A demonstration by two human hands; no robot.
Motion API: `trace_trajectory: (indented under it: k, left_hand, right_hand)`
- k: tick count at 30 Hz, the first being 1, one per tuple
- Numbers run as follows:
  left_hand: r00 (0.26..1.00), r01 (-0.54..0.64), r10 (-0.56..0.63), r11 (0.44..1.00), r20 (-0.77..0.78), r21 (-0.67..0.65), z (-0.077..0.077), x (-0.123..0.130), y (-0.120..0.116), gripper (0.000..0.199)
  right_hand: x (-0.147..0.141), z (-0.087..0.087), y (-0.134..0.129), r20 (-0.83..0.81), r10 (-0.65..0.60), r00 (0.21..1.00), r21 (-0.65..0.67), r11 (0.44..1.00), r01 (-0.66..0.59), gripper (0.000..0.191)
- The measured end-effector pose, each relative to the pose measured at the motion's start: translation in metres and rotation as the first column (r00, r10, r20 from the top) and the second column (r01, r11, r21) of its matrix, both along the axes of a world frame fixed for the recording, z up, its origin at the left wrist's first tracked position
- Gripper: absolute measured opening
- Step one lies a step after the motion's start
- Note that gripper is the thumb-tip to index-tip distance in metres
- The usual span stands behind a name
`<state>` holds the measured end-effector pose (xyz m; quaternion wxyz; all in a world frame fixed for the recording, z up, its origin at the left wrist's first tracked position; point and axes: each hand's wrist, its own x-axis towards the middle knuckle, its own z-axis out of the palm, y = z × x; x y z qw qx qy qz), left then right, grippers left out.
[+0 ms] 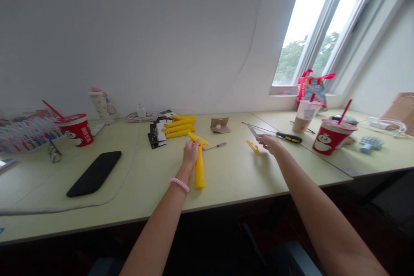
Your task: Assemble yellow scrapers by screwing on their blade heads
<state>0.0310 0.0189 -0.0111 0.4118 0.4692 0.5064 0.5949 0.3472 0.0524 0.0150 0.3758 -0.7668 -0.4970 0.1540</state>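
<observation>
My left hand [191, 152] is closed on a yellow tool [199, 170] with a thick handle pointing to the table's front edge and a crosswise yellow head at its top. Over on the right, my right hand [268, 143] pinches a flat, thin grey strip [252, 130] by its near end. Just left of that hand lies a small yellow piece [253, 147]. A small screwdriver [221, 145] lies right of my left hand. The long screwdriver [289, 137] with a black and yellow handle rests beyond my right hand.
Several yellow-handled tools [180, 125] in black packaging lie near the wall, beside a brown cardboard piece [221, 125]. A black flat case [94, 174] and a red cup [76, 130] are at left. Another red cup [332, 137] and a lidded drink cup [304, 116] stand at right.
</observation>
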Motion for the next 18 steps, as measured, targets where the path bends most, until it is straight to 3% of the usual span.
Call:
trace_trajectory:
  k: [3,5,7,10,18]
  left_hand:
    - [1.000,0.002,-0.002,1.000,-0.011,0.005,-0.001,0.000,-0.001,0.026]
    - [1.000,0.006,-0.006,1.000,-0.024,0.003,-0.001,0.000,-0.001,0.027]
    - [0.999,0.008,-0.008,1.000,-0.033,-0.005,-0.001,0.000,-0.001,0.026]
    - [0.999,0.008,-0.008,1.000,-0.043,-0.010,-0.001,0.000,0.000,0.025]
    - [0.997,0.028,-0.026,0.999,-0.067,0.022,-0.003,0.000,0.000,0.023]
  right_hand:
    - [-0.026,0.007,0.005,-0.219,0.117,0.969,0.002,0.993,-0.120,0.010]
    - [-0.048,0.009,0.008,-0.530,0.216,0.820,0.074,0.975,-0.209,0.007]
    - [-0.072,0.010,0.009,-0.679,0.284,0.677,0.167,0.958,-0.234,0.003]
    - [-0.109,0.008,0.010,-0.784,0.392,0.481,0.287,0.916,-0.279,0.006]
    - [-0.185,-0.006,0.003,-0.843,0.442,0.307,0.367,0.889,-0.274,0.017]
